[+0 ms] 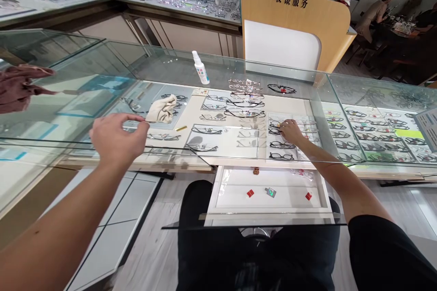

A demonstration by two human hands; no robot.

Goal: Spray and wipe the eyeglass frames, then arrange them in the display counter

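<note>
My left hand [119,138] is raised over the glass counter at the left, thumb and forefinger curled together in a pinch at the near edge of a crumpled cream cloth [162,109]. At the right, my right hand [291,132] has its fingers bent around the temple side of dark-framed glasses [275,124]; the exact grip is partly hidden. More dark glasses [282,156] sit in a column just below that hand. Between my hands, several pairs of glasses [244,112] stand in rows, and a white spray bottle [200,68] stands behind them.
A shallow white drawer [235,204] is pulled out before my lap, with small red tags [250,193] inside. The glass counter [290,79] stretches to both sides. Brownish cloth [23,86] is at the far left. A wooden cashier desk [327,22] and seated people are beyond.
</note>
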